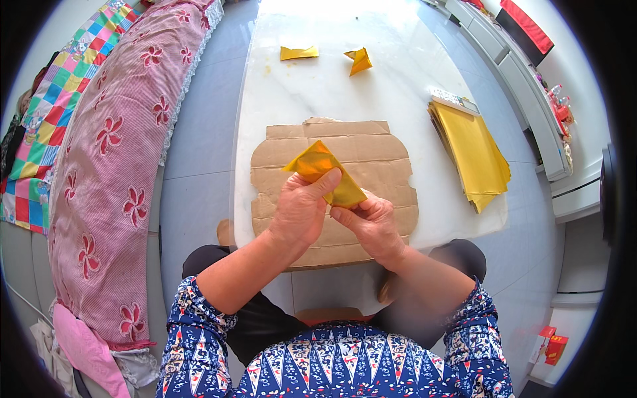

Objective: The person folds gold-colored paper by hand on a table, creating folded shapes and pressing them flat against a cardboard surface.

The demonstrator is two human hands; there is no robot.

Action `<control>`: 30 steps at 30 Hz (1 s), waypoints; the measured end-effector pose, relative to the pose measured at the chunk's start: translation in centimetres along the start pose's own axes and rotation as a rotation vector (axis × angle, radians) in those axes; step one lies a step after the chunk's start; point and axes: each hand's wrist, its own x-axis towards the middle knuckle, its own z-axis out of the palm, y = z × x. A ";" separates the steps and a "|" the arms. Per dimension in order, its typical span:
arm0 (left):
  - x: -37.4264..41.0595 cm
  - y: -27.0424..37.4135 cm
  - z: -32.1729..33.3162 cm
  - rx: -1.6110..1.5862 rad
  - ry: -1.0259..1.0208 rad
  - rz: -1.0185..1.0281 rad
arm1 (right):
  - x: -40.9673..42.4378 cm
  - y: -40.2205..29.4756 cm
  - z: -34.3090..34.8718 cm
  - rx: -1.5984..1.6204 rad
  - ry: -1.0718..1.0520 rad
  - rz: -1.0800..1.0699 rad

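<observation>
A partly folded sheet of shiny gold paper (323, 166) is held up over a flat piece of brown cardboard (298, 234). My left hand (306, 201) grips its left side, with the thumb pressed on top near the middle. At the lower right corner, my right hand (371, 219) pinches the paper between thumb and fingers. The paper has a pointed tip at the left and a peak at the top. Some of its folds are hidden behind my fingers.
The cardboard lies on a white marble-patterned table (298, 99). Farther back are a flat folded gold piece (299, 53) and a pointed folded one (359, 61). At right, a calculator (455, 101) rests on a stack of gold paper sheets (470, 149). A pink-covered sofa (119, 164) stands left.
</observation>
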 end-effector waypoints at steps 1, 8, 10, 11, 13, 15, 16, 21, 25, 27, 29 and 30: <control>0.1 0.0 0.0 -0.018 -0.009 -0.005 | -0.1 -0.4 0.1 0.026 -0.017 0.039; 0.0 0.3 -0.2 -0.079 -0.085 0.023 | -0.5 -0.3 0.0 -0.115 -0.092 0.209; 0.3 0.9 -0.4 -0.038 -0.103 0.068 | -0.5 -1.2 0.0 -0.113 -0.006 0.143; 0.2 1.2 -0.7 0.011 -0.094 0.090 | -0.5 -1.6 -0.1 -0.111 0.038 0.110; 0.2 1.4 -0.9 0.101 -0.081 0.130 | -0.3 -2.2 -0.7 -0.189 0.190 -0.158; -0.2 1.5 -0.8 0.221 -0.074 0.126 | 0.1 -2.7 -1.3 -0.234 0.254 -0.356; -0.4 1.6 -0.8 0.282 -0.070 0.123 | 0.3 -2.8 -1.6 -0.241 0.241 -0.419; -0.9 1.3 -0.7 0.460 -0.113 0.105 | 0.1 -3.3 -1.8 -0.290 0.166 -0.512; -0.8 1.0 -0.2 0.488 -0.184 0.132 | -0.2 -3.7 -1.5 -0.279 0.156 -0.468; -0.8 0.9 -0.4 0.541 -0.220 0.152 | -0.2 -3.9 -1.7 -0.300 0.146 -0.469; -0.8 0.9 -0.5 0.563 -0.242 0.162 | -0.2 -4.0 -1.7 -0.319 0.136 -0.466; -0.6 0.8 -0.5 0.557 -0.251 0.161 | -0.2 -4.1 -1.8 -0.330 0.132 -0.466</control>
